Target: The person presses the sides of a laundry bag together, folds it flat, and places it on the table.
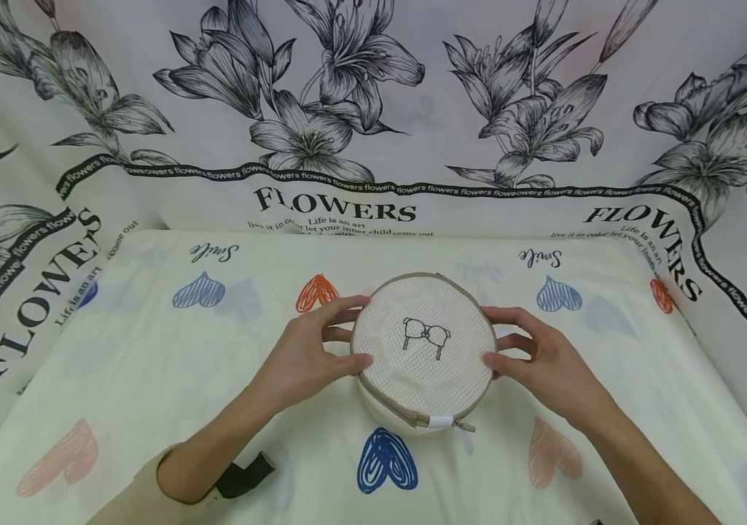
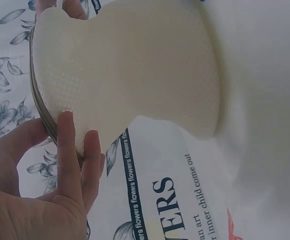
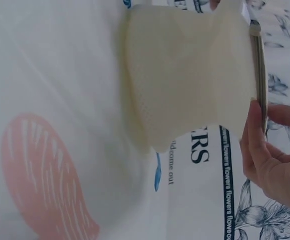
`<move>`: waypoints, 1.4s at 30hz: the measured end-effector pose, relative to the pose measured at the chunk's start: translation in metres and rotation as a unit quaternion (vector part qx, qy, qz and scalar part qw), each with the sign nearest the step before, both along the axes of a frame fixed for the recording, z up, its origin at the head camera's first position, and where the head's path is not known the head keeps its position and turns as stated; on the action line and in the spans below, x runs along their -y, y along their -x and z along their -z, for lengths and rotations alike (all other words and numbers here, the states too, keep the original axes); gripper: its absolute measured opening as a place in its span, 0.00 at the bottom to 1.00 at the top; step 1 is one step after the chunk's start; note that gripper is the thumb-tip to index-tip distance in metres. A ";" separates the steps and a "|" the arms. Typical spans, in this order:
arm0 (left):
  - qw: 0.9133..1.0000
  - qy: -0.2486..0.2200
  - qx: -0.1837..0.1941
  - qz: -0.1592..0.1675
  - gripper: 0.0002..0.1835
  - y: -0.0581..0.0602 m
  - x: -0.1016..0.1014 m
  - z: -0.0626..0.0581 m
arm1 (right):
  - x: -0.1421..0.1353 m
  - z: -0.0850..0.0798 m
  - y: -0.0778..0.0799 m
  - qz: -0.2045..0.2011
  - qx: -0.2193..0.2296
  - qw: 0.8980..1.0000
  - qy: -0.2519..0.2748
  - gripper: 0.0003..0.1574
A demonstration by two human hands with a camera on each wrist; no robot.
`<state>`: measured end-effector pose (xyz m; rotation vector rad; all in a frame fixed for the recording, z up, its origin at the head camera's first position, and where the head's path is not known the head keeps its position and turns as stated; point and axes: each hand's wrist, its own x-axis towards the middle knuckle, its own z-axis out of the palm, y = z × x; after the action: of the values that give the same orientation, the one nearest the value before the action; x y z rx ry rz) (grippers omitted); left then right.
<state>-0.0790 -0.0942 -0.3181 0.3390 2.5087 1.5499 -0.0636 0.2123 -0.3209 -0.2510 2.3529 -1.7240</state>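
Observation:
A round white mesh laundry bag (image 1: 424,383) stands upright on the bed cover, its flat top printed with a small line drawing of two animals. A beige zipper runs around its rim, with the pull and a white tag at the near side. My left hand (image 1: 304,357) grips the rim at the left, thumb on top and fingers along the side. At the right, my right hand (image 1: 546,357) pinches the same rim. Both wrist views show the bag's soft side wall (image 2: 169,65) sagging inward below the zipper. What is inside is hidden.
The cream cover (image 1: 150,379) has coloured hearts and "Smile" lettering. Behind it hangs a white cloth (image 1: 439,109) with black flower drawings and a dark lettered band. A black strap piece (image 1: 246,474) shows at the left sleeve.

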 end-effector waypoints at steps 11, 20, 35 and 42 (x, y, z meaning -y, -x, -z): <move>0.997 -0.062 0.050 0.012 0.38 0.002 -0.003 0.003 | -0.001 0.004 -0.003 -0.003 0.014 1.000 0.017 0.40; 0.998 -0.048 0.037 -0.015 0.33 0.004 -0.004 0.008 | 0.002 0.009 -0.002 -0.021 0.023 0.999 0.028 0.45; 0.999 -0.008 0.049 -0.011 0.38 0.006 -0.009 0.017 | 0.003 0.018 -0.005 -0.015 0.032 0.999 -0.009 0.44; 0.999 0.027 0.015 -0.030 0.36 0.007 -0.008 0.020 | 0.005 0.022 -0.004 -0.025 0.011 0.999 -0.033 0.51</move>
<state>-0.0862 -0.0860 -0.3384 0.2326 2.5559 1.4932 -0.0591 0.2076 -0.3431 -0.2771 2.3628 -1.6148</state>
